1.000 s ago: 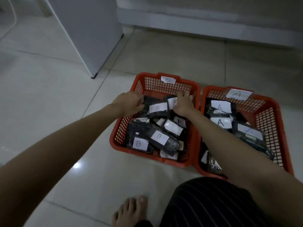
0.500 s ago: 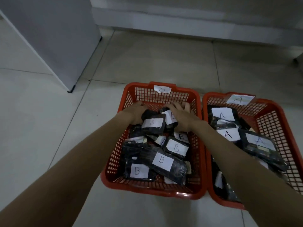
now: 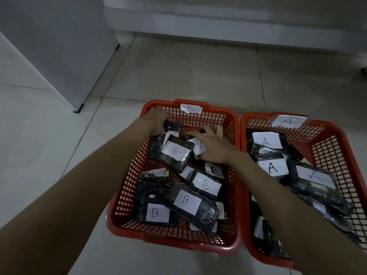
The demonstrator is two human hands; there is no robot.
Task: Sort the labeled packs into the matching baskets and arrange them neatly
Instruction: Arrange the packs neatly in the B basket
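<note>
Two red mesh baskets stand side by side on the floor. The left basket [image 3: 127, 187] carries a paper tag marked B [image 3: 191, 109] and holds several dark packs with white B labels. The right basket [image 3: 337, 147] is tagged A [image 3: 288, 121] and holds several packs labelled A. My left hand [image 3: 157, 121] is at the far left corner of the B basket, fingers closed on a dark pack [image 3: 172, 127]. My right hand [image 3: 213, 144] rests spread on a labelled pack [image 3: 198, 144] near the basket's far side. Another B pack [image 3: 175, 152] lies between my hands.
A grey cabinet [image 3: 65, 50] stands on the tiled floor at the far left. A pale wall base [image 3: 238, 22] runs along the back. Bare tiles [image 3: 198, 72] lie beyond the baskets.
The view has drawn closer to the baskets. My left hand has shifted toward the far left corner with a dark pack. My right hand has spread over the pack beside it.
</note>
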